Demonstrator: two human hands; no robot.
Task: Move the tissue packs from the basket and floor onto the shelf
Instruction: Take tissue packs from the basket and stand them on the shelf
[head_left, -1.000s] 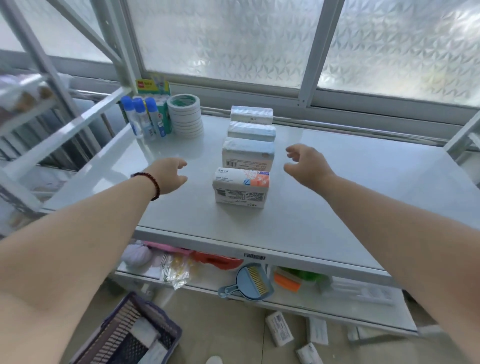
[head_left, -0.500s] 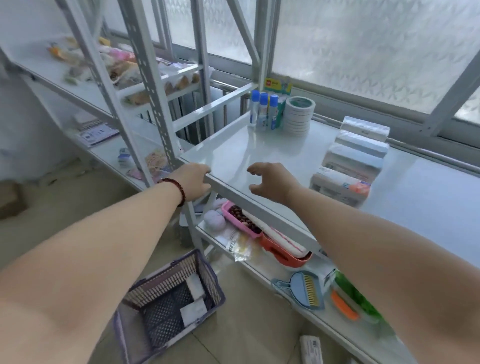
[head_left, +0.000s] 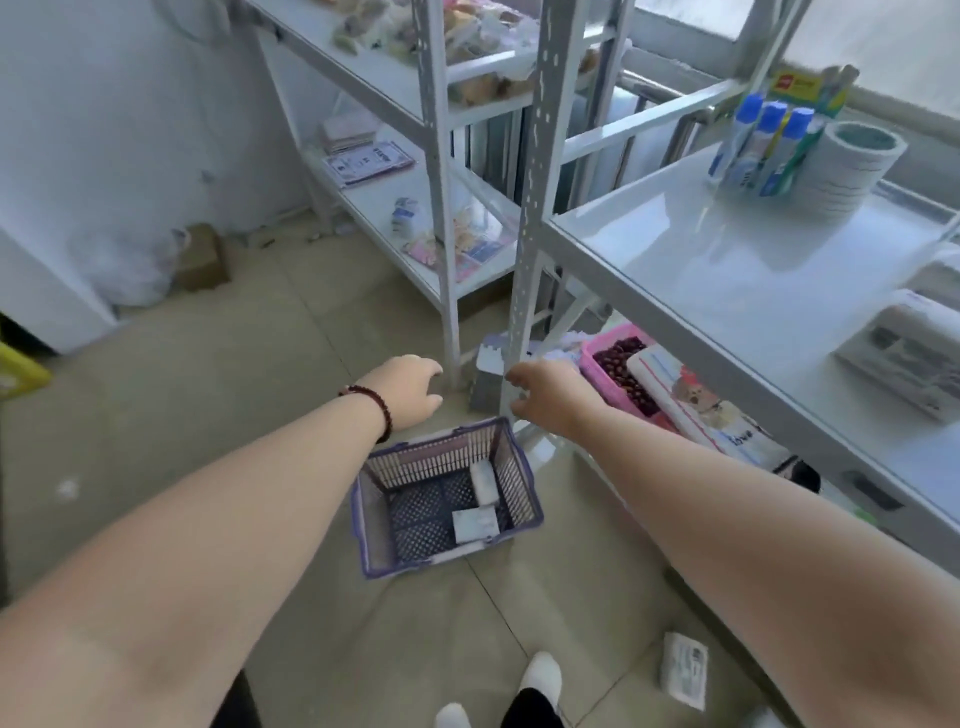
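Single head view, looking steeply down over basket (head_left: 447, 499) and floor, edges seemingly blurred

This looks like a small shop or its stockroom. White metal racks (head_left: 530, 218) with punched uprights fill the upper half of the frame, their shelves holding packaged goods. At upper right sit 3 blue-capped tubes (head_left: 763, 150) beside a stack of tape rolls (head_left: 852, 166). A purple shopping basket (head_left: 447, 499) stands on the tiled floor (head_left: 208, 395) at lower centre.
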